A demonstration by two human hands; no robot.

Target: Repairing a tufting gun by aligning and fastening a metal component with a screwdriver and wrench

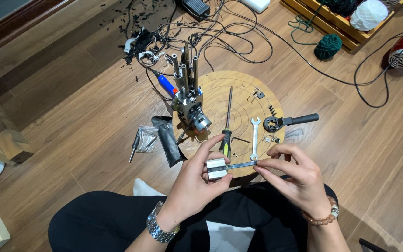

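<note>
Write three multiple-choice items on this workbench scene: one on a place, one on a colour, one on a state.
1. Where does the open-ended wrench lie?
A. on the round wooden board
B. in the wooden crate
C. on the person's lap

2. What colour is the ball of yarn on the floor?
A. yellow
B. dark green
C. pink

3. What does the left hand do?
A. rests flat on the floor
B. grips a screwdriver
C. holds a small metal block

Key: 1 A, it rests on the board beside the screwdriver; 2 B, the yarn is dark green; 3 C, the fingers wrap the block, while the right hand pinches the thin metal rod sticking out of it.
</note>
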